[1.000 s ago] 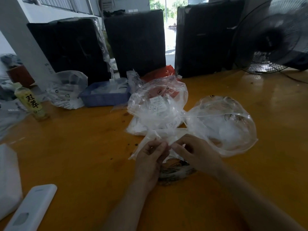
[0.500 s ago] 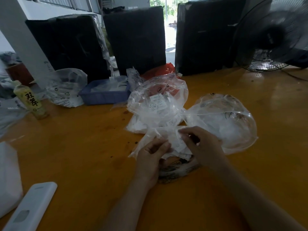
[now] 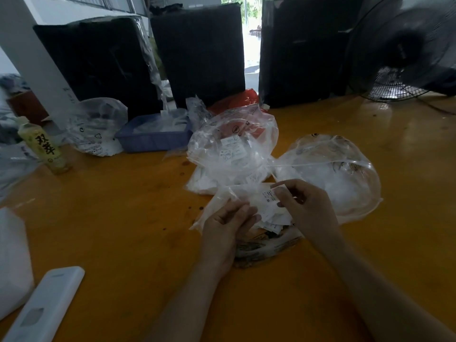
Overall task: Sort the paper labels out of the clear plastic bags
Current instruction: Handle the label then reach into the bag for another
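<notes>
A small clear plastic bag [image 3: 237, 193] lies at the middle of the orange table [image 3: 118, 218]. My left hand [image 3: 227, 225] grips its near edge with curled fingers. My right hand [image 3: 306, 208] pinches a white printed paper label [image 3: 269, 197] at the bag's right end. More loose labels [image 3: 274, 223] lie in a small heap under my hands, on a printed bag [image 3: 261, 248]. Behind stand a large clear bag with labels inside [image 3: 232, 149] and a puffed clear bag [image 3: 333, 176] to its right.
A blue tray [image 3: 153, 139] with plastic sits at the back, a crumpled bag [image 3: 96, 127] and a drink bottle [image 3: 42, 146] to its left. Black wrapped bundles [image 3: 199, 50] and a fan [image 3: 404, 48] line the far edge. A white flat device [image 3: 42, 307] lies near left.
My right hand has drawn up and to the right, pulling the label away from the small bag. My left hand stays on the bag's edge.
</notes>
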### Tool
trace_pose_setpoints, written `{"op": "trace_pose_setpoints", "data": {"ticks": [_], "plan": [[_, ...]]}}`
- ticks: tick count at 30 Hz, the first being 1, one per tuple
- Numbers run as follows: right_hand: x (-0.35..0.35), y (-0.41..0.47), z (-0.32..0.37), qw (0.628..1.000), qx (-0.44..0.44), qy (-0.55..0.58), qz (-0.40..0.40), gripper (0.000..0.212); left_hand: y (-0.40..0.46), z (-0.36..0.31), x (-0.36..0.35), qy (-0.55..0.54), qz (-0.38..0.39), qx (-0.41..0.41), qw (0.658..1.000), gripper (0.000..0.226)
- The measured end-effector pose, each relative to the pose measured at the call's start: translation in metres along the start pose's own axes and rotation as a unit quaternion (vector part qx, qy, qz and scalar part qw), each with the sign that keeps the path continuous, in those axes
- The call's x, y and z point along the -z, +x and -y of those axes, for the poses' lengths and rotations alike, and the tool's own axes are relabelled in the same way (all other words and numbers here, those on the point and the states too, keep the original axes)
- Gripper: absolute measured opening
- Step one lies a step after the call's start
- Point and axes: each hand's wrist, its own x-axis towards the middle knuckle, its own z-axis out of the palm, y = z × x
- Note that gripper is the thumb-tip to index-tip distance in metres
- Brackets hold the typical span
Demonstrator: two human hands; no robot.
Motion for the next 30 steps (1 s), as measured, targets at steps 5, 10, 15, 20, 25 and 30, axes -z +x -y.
{"op": "trace_pose_setpoints", "data": {"ticks": [5,10,15,20,25,30], "plan": [[0.0007,-0.0009,0.0053,0.999,0.027,0.017,-0.024,0.021,-0.0005,0.0002,-0.0011,0.005,0.008,0.007,1.000,0.023],[-0.0011,-0.0017,0.0059,0.999,0.035,0.013,-0.016,0.025,-0.0015,0.0001,-0.0013,0.011,0.023,0.010,1.000,0.017],[-0.0003,-0.0034,0.0036,0.997,0.056,-0.043,-0.018,0.017,-0.0019,0.0001,-0.0022,0.015,0.030,0.005,0.999,0.027],[0.0006,-0.0042,0.0022,0.992,0.088,-0.091,-0.023,0.016,-0.0019,0.0005,-0.0024,0.030,0.032,0.002,0.999,0.029],[-0.0021,-0.0038,0.0024,0.981,0.125,-0.142,-0.029,0.014,-0.0024,0.0009,-0.0017,0.046,0.041,-0.006,0.998,0.035],[0.0005,-0.0023,0.0019,0.976,0.138,-0.171,-0.002,0.017,-0.0025,0.0011,0.0003,0.062,0.044,-0.017,0.997,0.034]]}}
